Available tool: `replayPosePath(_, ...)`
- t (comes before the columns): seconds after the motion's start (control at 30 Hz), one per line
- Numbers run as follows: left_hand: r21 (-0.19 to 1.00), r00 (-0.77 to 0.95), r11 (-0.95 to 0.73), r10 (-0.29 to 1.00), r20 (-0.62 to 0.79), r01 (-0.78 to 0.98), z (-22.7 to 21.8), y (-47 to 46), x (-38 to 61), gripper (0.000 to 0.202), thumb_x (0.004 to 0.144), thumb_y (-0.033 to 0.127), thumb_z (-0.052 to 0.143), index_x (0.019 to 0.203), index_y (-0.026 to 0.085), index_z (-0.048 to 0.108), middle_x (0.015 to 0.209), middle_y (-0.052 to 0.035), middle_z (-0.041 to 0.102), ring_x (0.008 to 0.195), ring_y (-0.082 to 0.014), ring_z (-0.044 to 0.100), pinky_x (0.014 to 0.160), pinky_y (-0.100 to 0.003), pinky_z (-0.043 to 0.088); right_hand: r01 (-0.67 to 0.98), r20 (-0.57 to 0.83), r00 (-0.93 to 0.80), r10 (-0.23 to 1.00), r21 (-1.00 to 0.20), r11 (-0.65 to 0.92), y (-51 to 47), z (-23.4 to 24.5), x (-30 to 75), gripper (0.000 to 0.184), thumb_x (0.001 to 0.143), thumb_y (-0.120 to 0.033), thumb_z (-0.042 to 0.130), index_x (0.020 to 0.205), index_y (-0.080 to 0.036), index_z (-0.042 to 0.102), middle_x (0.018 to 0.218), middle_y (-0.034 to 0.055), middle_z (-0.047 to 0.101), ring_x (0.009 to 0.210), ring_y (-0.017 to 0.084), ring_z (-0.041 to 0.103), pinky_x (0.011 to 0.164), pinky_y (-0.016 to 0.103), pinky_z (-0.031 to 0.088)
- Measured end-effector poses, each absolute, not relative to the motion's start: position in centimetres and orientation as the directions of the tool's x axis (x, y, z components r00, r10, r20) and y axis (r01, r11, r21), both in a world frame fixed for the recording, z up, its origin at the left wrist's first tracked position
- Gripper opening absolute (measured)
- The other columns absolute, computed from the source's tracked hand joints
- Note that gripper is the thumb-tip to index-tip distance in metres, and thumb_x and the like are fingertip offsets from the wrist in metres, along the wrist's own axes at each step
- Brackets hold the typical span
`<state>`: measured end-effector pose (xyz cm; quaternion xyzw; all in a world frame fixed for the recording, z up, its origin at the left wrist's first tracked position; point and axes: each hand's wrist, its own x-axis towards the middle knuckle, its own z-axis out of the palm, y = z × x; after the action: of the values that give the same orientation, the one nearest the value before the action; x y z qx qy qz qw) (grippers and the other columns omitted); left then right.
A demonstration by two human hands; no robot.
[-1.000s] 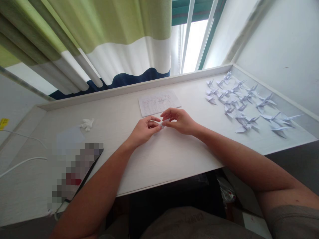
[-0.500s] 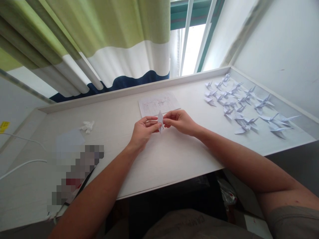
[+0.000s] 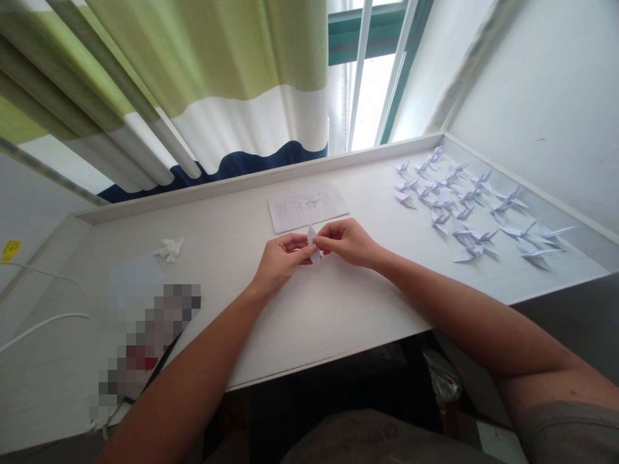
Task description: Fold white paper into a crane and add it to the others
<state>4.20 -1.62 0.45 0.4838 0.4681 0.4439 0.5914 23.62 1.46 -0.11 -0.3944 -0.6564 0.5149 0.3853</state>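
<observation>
A small folded white paper (image 3: 313, 247), narrow and pointed at both ends, stands upright between my two hands over the middle of the table. My left hand (image 3: 285, 259) pinches it from the left, thumb across its face and fingers behind. From the right, my right hand (image 3: 349, 243) has its thumb and forefinger closed on the same paper, the thumb tip near its centre. Fingers cover part of the folds. Just beyond the hands lies a printed sheet or pad (image 3: 308, 207) with a table of lines on it.
Several white paper cranes (image 3: 464, 212) stand on the right of the white table (image 3: 232, 258). At left are crumpled tissue (image 3: 170, 249), a pale paper sheet (image 3: 137, 280), a blurred-out object (image 3: 155, 341) and white cables (image 3: 46, 325). A raised rim (image 3: 251, 179) runs below the curtain (image 3: 251, 58).
The hands and the folded paper sit slightly lower in the picture. My right thumb has moved onto the paper's face, and the paper has turned a little.
</observation>
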Motion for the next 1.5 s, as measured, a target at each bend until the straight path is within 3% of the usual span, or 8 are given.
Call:
replayPosePath(0.37, 0.984, 0.140, 0.154, 0.980, -0.142, -0.084, 0.18, -1.55, 4.17, 0.051, 0.057, 0.045, 0.104, 0.090, 0.014, 0.081, 0.080, -0.0066, 0.081, 0.073, -0.0201, 0.077, 0.072, -0.034, 0.064, 0.133, 0.093, -0.373, 0.923, -0.979, 0.152, 0.98, 0.91, 23.42, 0.020, 0.080, -0.027, 0.066, 0.064, -0.017, 0.072, 0.061, 0.0020, 0.070, 0.061, 0.014, 0.063, 0.061, 0.025, 0.048)
replayPosePath(0.63, 0.984, 0.142, 0.166, 0.978, -0.156, -0.068, 0.23, -1.54, 3.99, 0.048, 0.062, 0.044, 0.102, 0.094, 0.012, 0.082, 0.086, -0.0107, 0.083, 0.078, -0.0215, 0.079, 0.078, -0.036, 0.066, 0.081, 0.046, -0.362, 0.931, -0.993, 0.080, 1.29, 0.65, 23.42, 0.017, 0.078, -0.020, 0.060, 0.066, -0.017, 0.072, 0.064, 0.0020, 0.071, 0.063, 0.014, 0.064, 0.065, 0.026, 0.052)
replayPosePath(0.87, 0.990, 0.150, 0.134, 0.981, -0.126, -0.044, 0.12, -1.51, 3.97, 0.047, 0.063, 0.043, 0.101, 0.092, 0.012, 0.083, 0.087, -0.0122, 0.084, 0.081, -0.0240, 0.080, 0.078, -0.036, 0.065, 0.151, 0.105, -0.371, 0.922, -0.974, 0.172, 1.07, 0.30, 23.42, 0.021, 0.080, -0.033, 0.072, 0.067, -0.017, 0.073, 0.065, 0.0026, 0.072, 0.063, 0.014, 0.062, 0.058, 0.025, 0.045)
replayPosePath(1.23, 0.978, 0.130, 0.187, 0.976, -0.174, -0.094, 0.24, -1.50, 4.13, 0.047, 0.054, 0.040, 0.105, 0.083, 0.013, 0.080, 0.081, -0.0091, 0.083, 0.074, -0.0208, 0.078, 0.080, -0.038, 0.067, 0.196, 0.089, -0.359, 0.929, -0.966, 0.168, 0.99, 0.81, 23.13, 0.018, 0.082, -0.019, 0.062, 0.065, -0.017, 0.069, 0.062, 0.0012, 0.069, 0.061, 0.013, 0.061, 0.059, 0.024, 0.045)
replayPosePath(1.5, 0.995, 0.100, 0.103, 0.990, -0.103, -0.002, 0.27, -1.75, 4.25, 0.043, 0.061, 0.042, 0.103, 0.085, 0.014, 0.081, 0.079, -0.0092, 0.082, 0.074, -0.0226, 0.078, 0.076, -0.038, 0.066, 0.177, 0.083, -0.378, 0.922, -0.971, 0.160, 1.01, 0.58, 23.27, 0.018, 0.081, -0.027, 0.068, 0.065, -0.018, 0.070, 0.063, 0.0012, 0.069, 0.061, 0.013, 0.059, 0.058, 0.025, 0.043)
